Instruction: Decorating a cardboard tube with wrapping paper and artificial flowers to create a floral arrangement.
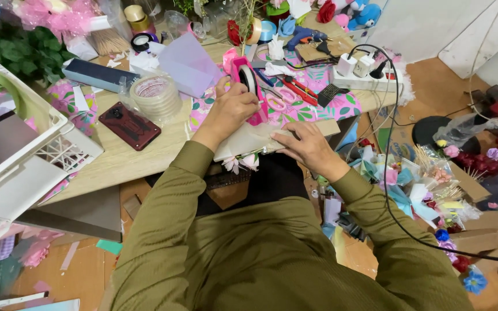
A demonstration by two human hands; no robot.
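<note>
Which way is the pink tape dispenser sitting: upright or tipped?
Upright: the pink tape dispenser stands on its base, roll on top, under the left hand.

Both arms in olive-green sleeves reach forward, elbows bent. Left hand (233, 106) raised, fingers curled, thumb up, gripping. Right hand (308, 145) lower, palm down, fingers spread flat, pressing. Hands near each other, apart.

A pink tape dispenser (248, 86) is stood upright on the desk, a dark tape roll set in it. A flat beige card (260, 138) is laid just before it.
</note>
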